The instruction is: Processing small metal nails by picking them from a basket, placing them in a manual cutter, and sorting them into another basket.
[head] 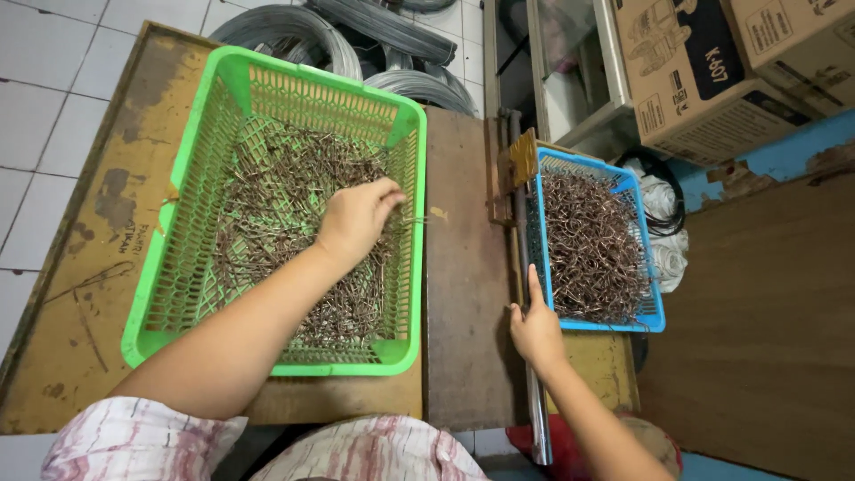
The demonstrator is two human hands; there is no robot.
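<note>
My left hand (358,216) reaches into a green plastic basket (196,169) that holds a heap of short brown metal wire pieces (276,196). Its fingers are pinched together on a few of these pieces near the basket's right wall. My right hand (537,322) rests on a long metal lever bar (525,267) beside a blue plastic basket (643,316), fingers extended along the bar. The blue basket is filled with bent, hook-shaped wire pieces (592,245).
Both baskets sit on a worn wooden workbench (463,294). Coils of grey wire (374,53) lie at the back. Cardboard boxes (704,71) stand at the upper right, above a bundle of white cloth and black cable (663,214). White floor tiles (44,107) lie to the left.
</note>
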